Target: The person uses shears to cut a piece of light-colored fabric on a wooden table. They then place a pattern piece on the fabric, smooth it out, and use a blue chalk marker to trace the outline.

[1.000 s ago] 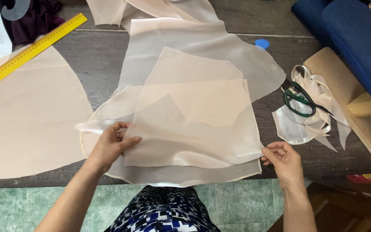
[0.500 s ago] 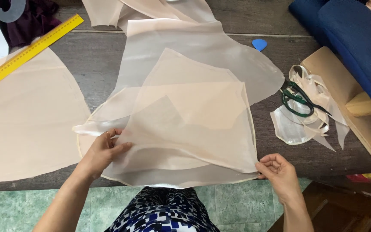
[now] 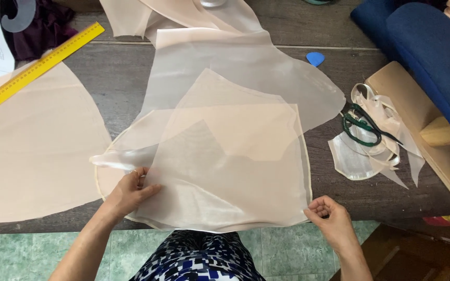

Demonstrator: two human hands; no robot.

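Left hand [image 3: 131, 192] flat on the near-left edge of the sheer fabric piece [image 3: 230, 166], fingers spread and pressing rather than gripping; right hand [image 3: 329, 218] pinching the near-right corner between thumb and fingertips. Sheer piece lying at the near middle of the table [image 3: 126, 83], over more layers of the same pale peach cloth. Best done, by the look of it, with the left palm kept still as an anchor and the right corner drawn out gently, flat and low, so no ripple runs back under the layers and the edges stay matched. Then the surroundings, largest first: dark wooden table; big curved peach panel [image 3: 32, 151] at left; blue cushion [image 3: 433, 57] far right; yellow ruler [image 3: 37, 70] far left; green-handled scissors [image 3: 363, 127] on pale scraps at right; small blue chalk [image 3: 315, 58] beyond. Green tiled floor [image 3: 277, 255] near
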